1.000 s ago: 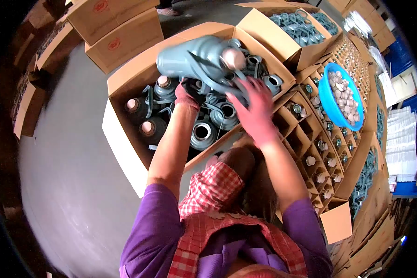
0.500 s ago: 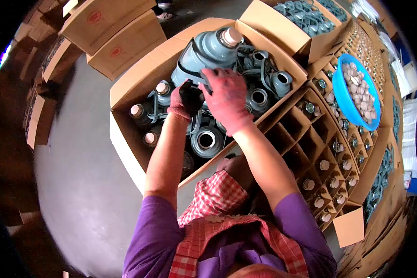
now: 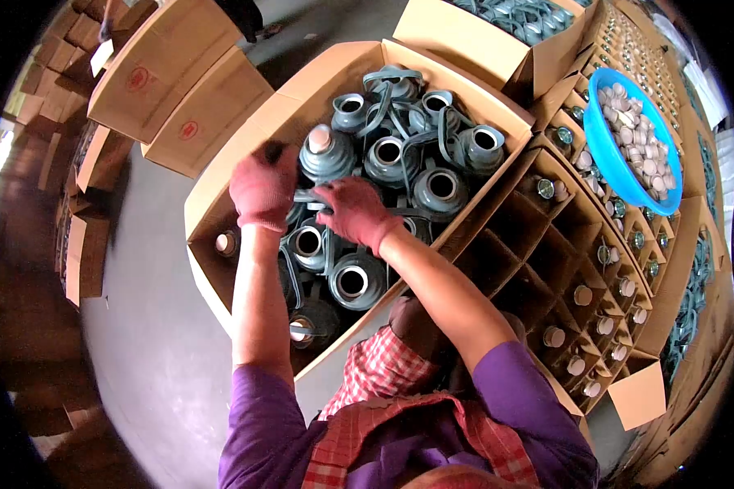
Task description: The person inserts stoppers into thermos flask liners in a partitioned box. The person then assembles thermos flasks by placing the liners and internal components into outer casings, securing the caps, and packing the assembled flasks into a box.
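Observation:
Several blue-grey flasks stand in a large open carton, some with open necks, others with pale stoppers. My left hand, in a pinkish-red glove, is over the carton's left part with its fingers curled and blurred; what it holds, if anything, is hidden. My right hand, gloved alike, has bent fingers on a grey strap or handle just below a stoppered flask. That flask stands upright between and beyond my hands. Open-necked flasks are to the right of it.
Right of the carton lies a divided box with capped bottles. A blue basin of stoppers rests on further divided boxes. Another carton holds blue-grey parts at the back. Closed cartons stand back left, and a person's dark-clothed leg shows beyond.
The large flask that lay tilted across the carton now stands upright among the others. My left hand has moved left and away from my right hand, which has shifted slightly down and left.

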Demonstrator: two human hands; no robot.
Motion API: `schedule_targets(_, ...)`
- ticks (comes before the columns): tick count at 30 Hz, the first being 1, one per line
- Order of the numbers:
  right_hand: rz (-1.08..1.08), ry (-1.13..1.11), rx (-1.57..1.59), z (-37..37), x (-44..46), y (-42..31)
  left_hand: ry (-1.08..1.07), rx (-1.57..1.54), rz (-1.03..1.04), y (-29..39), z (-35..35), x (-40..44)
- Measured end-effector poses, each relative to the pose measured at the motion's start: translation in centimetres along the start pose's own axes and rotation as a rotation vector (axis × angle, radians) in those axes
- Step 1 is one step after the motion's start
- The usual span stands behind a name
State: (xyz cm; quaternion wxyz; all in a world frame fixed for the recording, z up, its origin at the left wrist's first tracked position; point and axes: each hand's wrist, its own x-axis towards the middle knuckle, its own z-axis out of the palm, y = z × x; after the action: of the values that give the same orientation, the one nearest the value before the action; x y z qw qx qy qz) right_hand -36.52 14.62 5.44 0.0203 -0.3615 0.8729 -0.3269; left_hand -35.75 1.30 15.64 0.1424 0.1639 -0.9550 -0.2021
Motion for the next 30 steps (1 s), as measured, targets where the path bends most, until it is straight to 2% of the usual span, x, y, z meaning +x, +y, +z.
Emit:
schedule_targets(2, -0.054, 0.15, -0.035, 0.4, -1.5, 1.0, 0.036, -0.304, 0.072, 2.2, 1.4, 2.2)
schedule_targets(3, -0.074, 0.265, -0.015, 1.2, -1.5, 1.8, -0.077, -0.404, 0.064, 2.6, 3.8, 4.1)
schedule_targets(4, -0.05, 0.251, 0.069, 1.0, -1.6, 2.0, -0.195, -0.5, 0.061, 2.7, 6.9, 6.1)
schedule_targets(6, -0.027, 0.23, 0.215, -0.2, -1.4, 2.6, -0.196, -0.51, 0.18, 3.6, 12.9, 8.1)
schedule_targets(7, -0.04, 0.371, 0.194, 1.4, -1.2, 3.7, -0.169, -0.367, 0.158, 4.7, 14.9, 8.3)
schedule_targets(8, 0.092, 0.271, 0.111, 1.7, -1.5, 4.0, -0.146, -0.224, 0.135, 5.7, 16.3, 8.3)
schedule_targets(10, 0.216, 0.111, -0.122, 0.0, -1.9, 3.8, -0.481, -0.315, 0.007, 4.8, 19.6, 9.3)
schedule_targets(12, 0.133, 0.158, -0.108, 0.2, -2.0, 4.7, -0.397, -0.475, -0.097, 3.6, 20.3, 9.6)
schedule_targets(13, 0.094, 0.186, -0.098, 0.4, -2.0, 5.0, -0.324, -0.264, -0.07, 2.6, 20.1, 10.0)
schedule_targets(14, 0.088, 0.178, -0.105, 0.6, -2.0, 4.9, -0.343, -0.206, -0.117, 2.5, 18.8, 10.0)
schedule_targets(16, 0.067, 0.166, -0.125, 0.8, -1.9, 4.2, -0.369, -0.488, -0.19, -0.8, 20.1, 11.6)
schedule_targets(17, 0.086, 0.127, -0.114, 0.4, -2.0, 3.6, -0.287, -0.753, -0.203, -1.1, 19.2, 11.7)
schedule_targets(18, 0.107, 0.192, 0.044, 0.6, -2.0, 3.8, -0.202, -1.017, -0.215, -0.6, 17.3, 11.1)
schedule_targets(19, 0.132, 0.255, 0.206, 1.1, -2.2, 4.1, -0.207, -1.182, -0.268, -0.3, 14.8, 11.5)
schedule_targets(20, 0.159, 0.316, 0.369, 1.5, -2.5, 4.1, -0.226, -1.187, -0.28, 1.5, 10.1, 10.2)
schedule_targets(21, 0.29, 0.315, 0.795, 0.8, -2.0, 4.2, -0.28, -1.154, -0.225, 2.6, 5.8, 8.9)
schedule_targets(22, 0.329, 0.438, 0.749, -1.1, -2.2, 3.8, -0.288, -1.129, -0.161, 3.1, 2.3, 7.6)
schedule_targets(24, 0.484, 0.606, 1.054, -4.8, -3.2, 3.4, -0.256, -0.913, 0.044, 5.4, -5.0, 2.2)
schedule_targets(25, 0.446, 0.655, 1.02, -6.2, -4.4, 3.9, -0.303, -0.832, 0.289, 4.3, -7.0, 0.5)
schedule_targets(26, 0.41, 0.7, 0.984, -7.4, -5.8, 4.6, -0.284, -0.828, 0.253, 4.5, -8.5, -2.0)
schedule_targets(27, 0.379, 0.8, 1.075, -7.8, -7.0, 5.7, -0.48, -1.194, 0.188, 4.2, -9.7, -4.2)
schedule_targets(28, 0.347, 0.906, 1.161, -8.2, -8.5, 6.7, -0.51, -1.169, 0.236, 3.6, -10.2, -6.0)
schedule_targets(29, 0.253, 0.942, 1.276, -9.8, -10.5, 6.4, -0.492, -1.153, 0.377, 4.2, -10.9, -8.1)
schedule_targets(30, 0.14, 0.973, 1.38, -12.0, -12.4, 6.3, -0.574, -1.029, 0.544, 4.1, -11.3, -9.4)
